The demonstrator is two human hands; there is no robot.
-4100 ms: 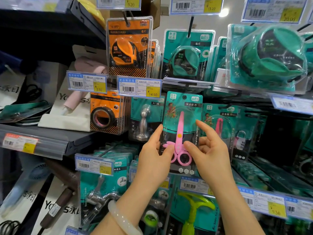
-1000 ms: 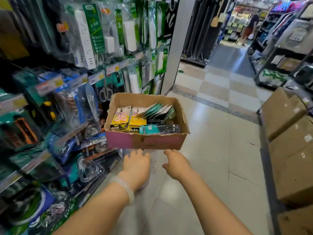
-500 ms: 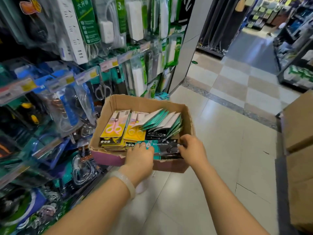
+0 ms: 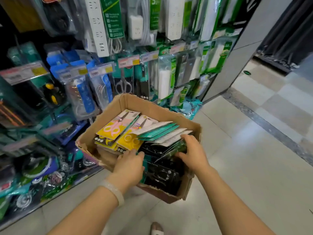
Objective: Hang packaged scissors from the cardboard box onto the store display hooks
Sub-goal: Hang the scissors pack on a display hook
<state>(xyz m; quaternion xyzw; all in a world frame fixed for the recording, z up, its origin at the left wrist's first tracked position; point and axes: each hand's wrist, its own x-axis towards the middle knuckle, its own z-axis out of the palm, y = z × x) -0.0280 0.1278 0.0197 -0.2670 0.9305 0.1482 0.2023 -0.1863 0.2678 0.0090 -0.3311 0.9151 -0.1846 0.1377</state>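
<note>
packaged power strips [image 4: 97,26] hang above a tiled floor [image 4: 254,167].

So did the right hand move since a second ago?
Yes. The right hand went forward, from outside the cardboard box over its near wall, into the packets.

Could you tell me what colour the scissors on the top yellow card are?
Pink scissors, clearest in the head view.

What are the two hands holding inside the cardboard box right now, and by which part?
The right hand lies on the near ends of the teal and black scissor packs; the left hand touches their left edge. Whether either grip has closed cannot be told.
</note>
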